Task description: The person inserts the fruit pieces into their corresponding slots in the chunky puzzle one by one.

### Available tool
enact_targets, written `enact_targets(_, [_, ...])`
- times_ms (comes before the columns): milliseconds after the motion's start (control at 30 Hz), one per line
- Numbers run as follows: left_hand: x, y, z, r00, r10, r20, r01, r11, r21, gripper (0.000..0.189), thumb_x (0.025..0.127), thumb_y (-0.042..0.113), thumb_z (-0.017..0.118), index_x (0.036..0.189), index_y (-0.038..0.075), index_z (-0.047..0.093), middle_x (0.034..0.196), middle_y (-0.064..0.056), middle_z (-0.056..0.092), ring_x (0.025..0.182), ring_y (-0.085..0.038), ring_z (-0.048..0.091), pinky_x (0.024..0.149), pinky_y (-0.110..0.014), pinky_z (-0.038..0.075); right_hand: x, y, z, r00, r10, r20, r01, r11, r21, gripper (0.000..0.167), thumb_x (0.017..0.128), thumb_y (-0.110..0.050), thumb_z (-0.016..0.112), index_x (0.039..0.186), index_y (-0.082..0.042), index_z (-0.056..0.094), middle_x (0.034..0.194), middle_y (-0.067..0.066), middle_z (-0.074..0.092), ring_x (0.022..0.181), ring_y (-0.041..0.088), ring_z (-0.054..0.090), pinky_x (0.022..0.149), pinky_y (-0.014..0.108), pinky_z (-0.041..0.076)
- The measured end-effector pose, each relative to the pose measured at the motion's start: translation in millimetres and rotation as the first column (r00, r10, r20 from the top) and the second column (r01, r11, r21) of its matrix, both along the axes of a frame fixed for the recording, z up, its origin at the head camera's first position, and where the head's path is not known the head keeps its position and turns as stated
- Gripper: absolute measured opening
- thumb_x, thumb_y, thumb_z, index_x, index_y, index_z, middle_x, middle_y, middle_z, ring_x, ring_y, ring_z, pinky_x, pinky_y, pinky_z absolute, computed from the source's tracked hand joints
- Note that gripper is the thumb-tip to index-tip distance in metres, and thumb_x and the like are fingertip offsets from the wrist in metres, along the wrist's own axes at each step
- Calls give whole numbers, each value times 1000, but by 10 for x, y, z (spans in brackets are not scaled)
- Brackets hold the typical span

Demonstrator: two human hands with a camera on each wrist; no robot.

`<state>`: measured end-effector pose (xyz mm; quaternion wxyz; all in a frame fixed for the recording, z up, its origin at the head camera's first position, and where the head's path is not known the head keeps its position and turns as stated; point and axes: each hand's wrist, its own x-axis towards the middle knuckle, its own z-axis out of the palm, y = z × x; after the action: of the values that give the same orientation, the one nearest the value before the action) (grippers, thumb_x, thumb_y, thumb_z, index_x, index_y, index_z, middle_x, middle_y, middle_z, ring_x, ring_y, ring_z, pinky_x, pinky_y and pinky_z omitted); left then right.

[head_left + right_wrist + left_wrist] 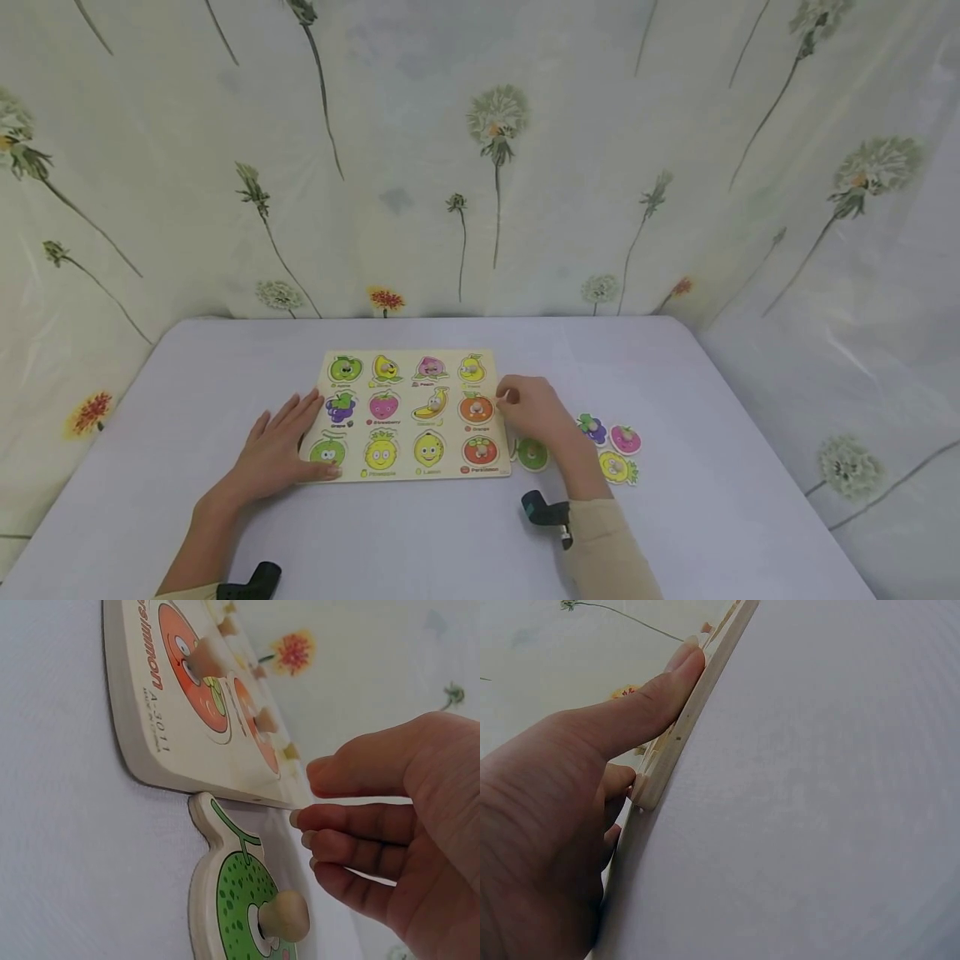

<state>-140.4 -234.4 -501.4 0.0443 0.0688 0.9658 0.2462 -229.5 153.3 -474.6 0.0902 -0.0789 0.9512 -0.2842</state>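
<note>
A wooden knob puzzle board (407, 479) with printed fruits lies flat on the table. My left hand (273, 454) rests at its lower left corner, fingers fairly straight along the left side; the thumb (649, 712) lies on the front edge. My right hand (536, 408) is beside the board's right edge near the orange piece (476, 408), its fingers bent and nothing visible between thumb and fingertips. Whether those fingertips touch the board is unclear. Below that hand, a loose green melon piece (240, 896) with a wooden knob lies against the board.
Right of the right forearm lie loose grape (592, 429), strawberry (626, 439) and pineapple (617, 467) pieces. Another piece by the green one is mostly hidden. A white cloth (405, 542) covers the table; a flower-printed curtain (420, 208) hangs behind.
</note>
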Motion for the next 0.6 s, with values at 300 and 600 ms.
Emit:
enact_targets(300, [8,3,14,1000,-1,1,1,1000,9,119,68,65,78,158,7,25,166,-14,22,153,-41,14,118,-70,4,14,85,43,999,-40,-7,40,999,11,9,94,-22,65,99,-18,72,93,0,67,87,19,57,80,34,52])
enact_targets(600, [-4,-11,-15,1000,2,-5,-2,1000,5,120,67,67,77,158,7,25,166,-13,22,153,-41,14,118,-69,4,-28,262,48,998,-63,-10,63,997,38,13,93,-22,66,104,-16,70,99,3,67,91,21,57,84,37,54])
